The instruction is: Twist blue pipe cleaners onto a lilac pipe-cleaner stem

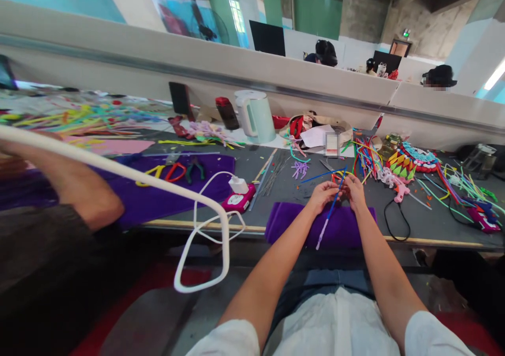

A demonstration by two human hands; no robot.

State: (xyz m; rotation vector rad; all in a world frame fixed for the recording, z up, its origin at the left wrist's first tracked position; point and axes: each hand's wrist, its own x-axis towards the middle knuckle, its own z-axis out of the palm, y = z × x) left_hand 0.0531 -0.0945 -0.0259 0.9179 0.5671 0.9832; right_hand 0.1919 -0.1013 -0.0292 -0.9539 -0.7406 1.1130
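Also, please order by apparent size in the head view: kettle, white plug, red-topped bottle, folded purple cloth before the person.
1. Folded purple cloth
2. Kettle
3. Red-topped bottle
4. White plug
The cloth lies nearer the camera, so real sizes may compare differently.

The blue stem (pixel 332 206) looks matt — folded purple cloth (pixel 287 223), soft, dull — kettle (pixel 265 119), smooth plastic.

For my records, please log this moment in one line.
Left hand, right hand: at blue strand | Below: purple cloth | Nearby: glue gun
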